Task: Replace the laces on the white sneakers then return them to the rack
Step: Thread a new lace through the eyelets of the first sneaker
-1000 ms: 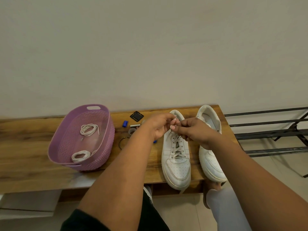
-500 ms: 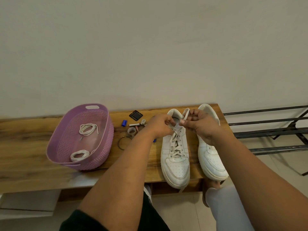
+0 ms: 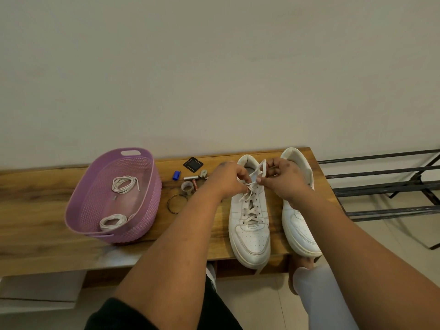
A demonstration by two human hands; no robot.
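Two white sneakers stand side by side on the wooden bench (image 3: 35,210), toes toward me. The left sneaker (image 3: 250,236) is laced with a pale lace (image 3: 250,210). My left hand (image 3: 228,179) pinches the lace at the sneaker's top eyelets. My right hand (image 3: 283,179) pinches a raised loop of the same lace (image 3: 261,168) above the tongue. The right sneaker (image 3: 300,232) lies partly under my right wrist; its eyelet area is hidden. A purple basket (image 3: 152,210) on the left holds two coiled white laces (image 3: 123,184).
Small items lie between the basket and the shoes: a blue cap (image 3: 176,175), a black square piece (image 3: 193,164), a metal tube (image 3: 190,178), a bangle (image 3: 175,204). A black metal rack (image 3: 381,184) stands to the right of the bench. My knee (image 3: 312,284) is below the bench edge.
Both hands have drawn slightly apart over the left sneaker's tongue, and the right hand has lifted a loop of lace up above the collar.
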